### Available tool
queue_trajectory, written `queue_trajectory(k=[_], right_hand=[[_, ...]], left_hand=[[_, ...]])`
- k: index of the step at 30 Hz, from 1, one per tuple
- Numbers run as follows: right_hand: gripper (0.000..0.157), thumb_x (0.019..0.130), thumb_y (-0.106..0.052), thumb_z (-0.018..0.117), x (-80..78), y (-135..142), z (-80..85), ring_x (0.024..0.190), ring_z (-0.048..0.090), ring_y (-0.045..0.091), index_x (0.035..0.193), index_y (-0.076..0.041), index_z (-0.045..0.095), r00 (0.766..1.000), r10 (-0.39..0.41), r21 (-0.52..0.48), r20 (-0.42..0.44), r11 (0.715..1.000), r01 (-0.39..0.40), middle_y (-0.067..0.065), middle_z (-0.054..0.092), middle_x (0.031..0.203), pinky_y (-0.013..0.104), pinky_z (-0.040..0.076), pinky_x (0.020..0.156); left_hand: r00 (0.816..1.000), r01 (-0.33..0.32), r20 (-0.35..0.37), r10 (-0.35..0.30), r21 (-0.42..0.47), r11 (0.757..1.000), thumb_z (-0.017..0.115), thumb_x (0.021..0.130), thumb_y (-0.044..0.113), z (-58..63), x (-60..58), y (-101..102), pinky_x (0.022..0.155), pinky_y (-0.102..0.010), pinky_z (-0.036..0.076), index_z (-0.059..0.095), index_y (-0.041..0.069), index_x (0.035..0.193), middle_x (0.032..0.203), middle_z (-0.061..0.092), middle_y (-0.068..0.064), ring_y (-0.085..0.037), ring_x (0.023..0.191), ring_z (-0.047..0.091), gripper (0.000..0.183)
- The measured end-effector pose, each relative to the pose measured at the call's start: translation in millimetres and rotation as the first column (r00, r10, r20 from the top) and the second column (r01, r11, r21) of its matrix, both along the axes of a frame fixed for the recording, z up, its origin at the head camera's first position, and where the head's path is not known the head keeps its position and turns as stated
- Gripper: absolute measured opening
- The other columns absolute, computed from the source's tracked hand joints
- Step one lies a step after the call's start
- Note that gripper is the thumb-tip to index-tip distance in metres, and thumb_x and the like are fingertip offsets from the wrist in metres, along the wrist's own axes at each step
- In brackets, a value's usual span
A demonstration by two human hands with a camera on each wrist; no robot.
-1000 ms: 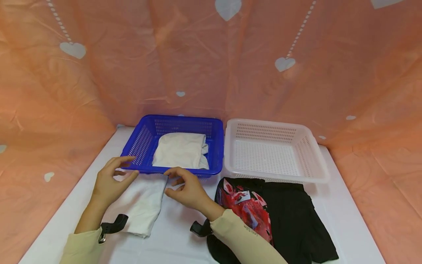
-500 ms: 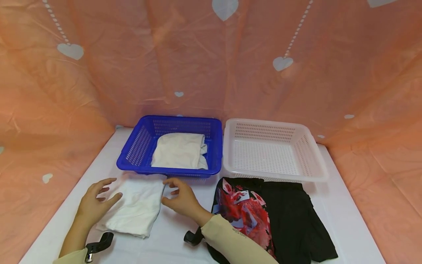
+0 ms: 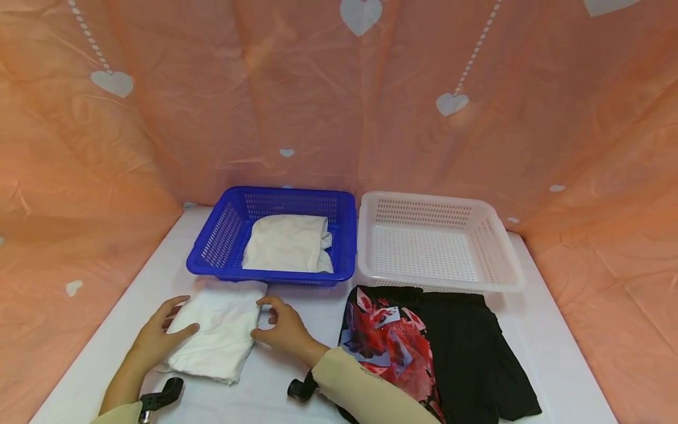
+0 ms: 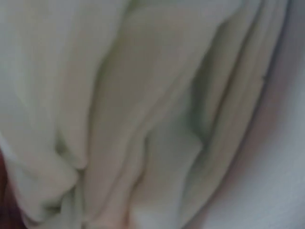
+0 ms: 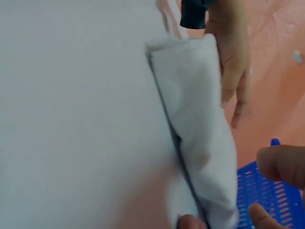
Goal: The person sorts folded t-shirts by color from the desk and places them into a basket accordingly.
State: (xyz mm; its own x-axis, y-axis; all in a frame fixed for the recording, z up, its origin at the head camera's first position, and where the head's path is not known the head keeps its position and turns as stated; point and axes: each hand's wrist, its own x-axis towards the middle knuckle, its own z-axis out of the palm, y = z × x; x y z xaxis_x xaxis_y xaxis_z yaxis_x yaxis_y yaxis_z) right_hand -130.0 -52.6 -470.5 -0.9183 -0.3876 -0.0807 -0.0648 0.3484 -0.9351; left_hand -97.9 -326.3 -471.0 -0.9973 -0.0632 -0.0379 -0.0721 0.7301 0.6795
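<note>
A folded white cloth garment lies on the table in front of the blue basket. My left hand is at its left edge, thumb reaching over the cloth and fingers fairly straight along the side. At the right edge is my right hand, thumb and index finger spread apart near the fold. The right wrist view shows the thick rolled side of the garment, the left hand beyond it and some right fingertips close by. Blurred cloth folds fill most of the left wrist view.
A blue basket behind the garment holds another folded white cloth. To its right stands a white basket. Black shorts with a red floral panel lie on the table at the right. An orange curtain hangs behind.
Both hands have drawn back from the blue basket's front rim and come down to the two sides of the white garment. The basket's front left corner is now uncovered.
</note>
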Motion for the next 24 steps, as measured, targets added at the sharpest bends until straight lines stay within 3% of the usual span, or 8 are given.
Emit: queue_trajectory(k=[4,9,18,22,24], right_hand=[[0.054,0.073,-0.009,0.078,1.1,-6,-6.8,0.095,0.062,0.013,0.123,-0.018,0.059,0.999,0.017,-0.065,0.034,0.998,-0.015,0.010,0.059,0.116,0.018,0.048,0.074],[0.056,0.074,-0.004,0.077,2.9,-12,-10.3,0.093,0.062,0.008,0.125,-0.014,0.057,0.998,0.059,-0.113,0.039,0.992,-0.054,0.006,0.061,0.110,0.015,0.050,0.071],[0.053,0.074,-0.006,0.078,3.7,-15,-8.6,0.084,0.054,0.002,0.122,-0.021,0.061,0.998,0.029,-0.038,0.064,0.999,-0.027,-0.002,0.062,0.099,0.017,0.048,0.070],[0.053,0.073,-0.008,0.079,3.9,-14,-7.6,0.095,0.056,0.004,0.120,-0.024,0.062,0.998,0.038,0.002,0.046,0.999,-0.038,-0.002,0.064,0.110,0.019,0.048,0.079],[0.054,0.072,-0.009,0.079,3.9,-14,-7.0,0.104,0.057,0.007,0.121,-0.024,0.062,0.998,0.045,0.020,0.033,0.999,-0.046,0.000,0.063,0.119,0.020,0.047,0.085]], left_hand=[[0.998,0.001,0.058,0.001,-0.026,1.000,0.072,0.086,0.032,0.3,1.6,1,0.087,-0.061,0.044,0.035,0.007,0.143,0.129,0.047,-0.038,-0.055,0.115,0.049,0.072],[0.997,0.022,0.069,-0.021,-0.011,1.000,0.073,0.084,0.030,1.9,3.7,3,0.086,-0.059,0.045,0.037,0.008,0.142,0.125,0.051,-0.038,-0.054,0.113,0.052,0.072],[0.996,0.020,0.083,-0.023,0.039,0.999,0.074,0.084,0.028,0.5,6.4,12,0.084,-0.053,0.047,0.037,0.009,0.143,0.125,0.052,-0.035,-0.050,0.113,0.053,0.072],[0.998,0.035,0.058,-0.038,0.052,0.998,0.075,0.083,0.026,0.5,7.2,17,0.082,-0.046,0.048,0.039,0.011,0.142,0.124,0.055,-0.031,-0.044,0.112,0.055,0.071],[0.998,0.045,0.047,-0.048,0.064,0.997,0.075,0.083,0.025,1.2,7.3,20,0.084,-0.049,0.048,0.040,0.010,0.142,0.127,0.052,-0.031,-0.046,0.115,0.052,0.070]])
